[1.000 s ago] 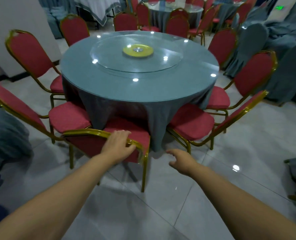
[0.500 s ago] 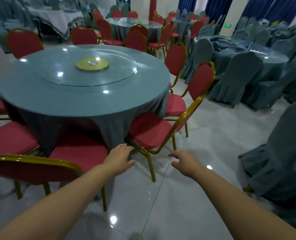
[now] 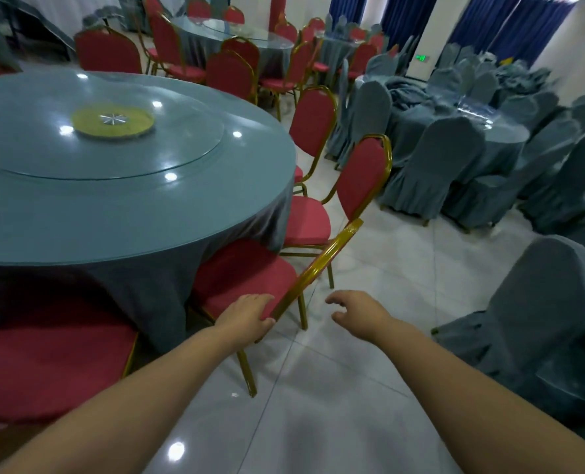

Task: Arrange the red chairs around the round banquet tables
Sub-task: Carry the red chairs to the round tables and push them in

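Our left hand [image 3: 246, 314] grips the padded red chair [image 3: 250, 278] by its gold metal frame at the round table's [image 3: 130, 213] draped edge; our right hand [image 3: 356, 311] hovers relaxed over glossy tile floor [image 3: 387, 268].
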Action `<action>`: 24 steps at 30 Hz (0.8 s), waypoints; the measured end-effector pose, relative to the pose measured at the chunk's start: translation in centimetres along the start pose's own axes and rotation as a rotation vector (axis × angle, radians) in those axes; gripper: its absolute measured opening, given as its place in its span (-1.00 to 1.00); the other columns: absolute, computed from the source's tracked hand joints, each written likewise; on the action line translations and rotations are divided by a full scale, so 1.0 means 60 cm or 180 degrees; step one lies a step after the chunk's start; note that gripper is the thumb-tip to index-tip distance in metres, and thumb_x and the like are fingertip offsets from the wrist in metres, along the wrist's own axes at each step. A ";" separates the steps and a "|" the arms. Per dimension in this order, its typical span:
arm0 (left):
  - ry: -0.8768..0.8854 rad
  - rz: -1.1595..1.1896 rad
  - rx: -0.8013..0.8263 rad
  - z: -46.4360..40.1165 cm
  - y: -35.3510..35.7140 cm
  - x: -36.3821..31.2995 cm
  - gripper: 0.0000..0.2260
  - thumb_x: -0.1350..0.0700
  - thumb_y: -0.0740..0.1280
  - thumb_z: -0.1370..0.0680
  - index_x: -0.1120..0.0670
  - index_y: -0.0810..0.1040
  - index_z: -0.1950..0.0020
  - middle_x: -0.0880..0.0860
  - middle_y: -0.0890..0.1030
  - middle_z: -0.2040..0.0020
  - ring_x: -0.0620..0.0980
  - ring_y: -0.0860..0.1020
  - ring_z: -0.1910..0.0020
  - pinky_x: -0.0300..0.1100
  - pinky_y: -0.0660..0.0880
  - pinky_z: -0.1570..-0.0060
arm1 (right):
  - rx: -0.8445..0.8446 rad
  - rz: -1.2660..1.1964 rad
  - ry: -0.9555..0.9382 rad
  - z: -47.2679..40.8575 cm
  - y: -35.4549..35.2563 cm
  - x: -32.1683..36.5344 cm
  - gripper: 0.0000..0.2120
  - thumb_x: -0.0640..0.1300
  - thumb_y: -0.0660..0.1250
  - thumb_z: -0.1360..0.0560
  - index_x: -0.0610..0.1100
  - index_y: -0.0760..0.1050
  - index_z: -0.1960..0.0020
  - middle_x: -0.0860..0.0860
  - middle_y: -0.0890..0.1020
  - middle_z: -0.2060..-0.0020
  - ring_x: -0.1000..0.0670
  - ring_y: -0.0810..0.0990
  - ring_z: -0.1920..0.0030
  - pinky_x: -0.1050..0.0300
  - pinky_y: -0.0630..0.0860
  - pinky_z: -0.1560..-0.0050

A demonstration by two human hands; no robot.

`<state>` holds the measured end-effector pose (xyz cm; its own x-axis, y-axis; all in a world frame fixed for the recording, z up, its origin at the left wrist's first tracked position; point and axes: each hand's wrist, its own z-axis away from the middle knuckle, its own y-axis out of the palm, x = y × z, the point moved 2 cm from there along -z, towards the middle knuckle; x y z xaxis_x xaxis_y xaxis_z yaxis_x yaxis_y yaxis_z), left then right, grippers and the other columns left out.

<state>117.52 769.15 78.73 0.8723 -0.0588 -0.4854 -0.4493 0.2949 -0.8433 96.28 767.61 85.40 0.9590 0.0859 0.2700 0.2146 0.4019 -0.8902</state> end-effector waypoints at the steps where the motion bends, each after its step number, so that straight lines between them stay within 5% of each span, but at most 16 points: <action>1: 0.0008 -0.0024 0.0037 -0.024 -0.002 -0.006 -0.51 -0.01 0.25 -0.57 0.01 0.25 -0.49 0.03 0.36 -0.44 0.03 0.30 -0.41 -0.10 0.28 -0.35 | -0.0005 0.0004 -0.0012 -0.024 -0.013 -0.006 -0.65 -0.12 0.25 -0.56 -0.01 0.42 -0.35 -0.03 0.47 -0.33 -0.04 0.46 -0.29 0.07 0.41 -0.30; 10: -0.0218 0.0064 0.0179 -0.169 -0.006 -0.052 -0.53 0.00 0.22 -0.60 0.00 0.22 -0.50 0.04 0.36 -0.44 0.05 0.34 -0.40 -0.10 0.32 -0.31 | -0.0715 0.0156 -0.0669 -0.192 -0.081 -0.044 -0.45 -0.14 0.33 -0.51 -0.03 0.25 -0.46 0.00 0.33 -0.44 -0.01 0.34 -0.40 0.11 0.29 -0.38; 13: -0.0242 0.0412 0.0242 -0.197 0.010 -0.084 -0.64 0.01 0.25 -0.59 0.00 0.37 -0.37 0.06 0.52 -0.24 0.07 0.49 -0.20 -0.07 0.43 -0.15 | -0.0896 0.0723 -0.0977 -0.247 -0.096 -0.065 -0.48 -0.10 0.34 -0.50 -0.04 0.30 -0.42 0.00 0.40 -0.37 -0.02 0.31 -0.40 0.08 0.19 -0.43; 18: -0.0765 0.0598 -0.0054 -0.233 0.046 -0.113 -0.78 -0.03 0.32 -0.53 0.03 0.41 -0.08 0.06 0.55 0.05 0.07 0.54 0.08 0.00 0.51 0.04 | -0.0541 0.1939 -0.1617 -0.338 -0.094 -0.097 -0.65 -0.06 0.26 -0.53 0.03 0.42 -0.31 0.01 0.49 -0.24 -0.09 0.28 -0.42 -0.13 -0.06 -0.49; 24: -0.1412 -0.0100 -0.0389 -0.258 0.073 -0.142 -0.83 0.06 0.22 -0.58 0.13 0.36 -0.09 0.14 0.56 0.00 0.20 0.57 0.02 0.02 0.50 0.09 | -0.0398 0.2113 -0.2135 -0.377 -0.106 -0.107 -0.74 0.00 0.31 -0.49 0.03 0.47 -0.17 0.01 0.54 -0.11 -0.07 0.43 -0.23 -0.04 0.11 -0.42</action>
<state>105.13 756.20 75.61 0.8722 0.3557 -0.3358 -0.4174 0.1832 -0.8901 92.93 743.88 81.05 0.5944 0.7825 -0.1852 -0.2804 -0.0141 -0.9598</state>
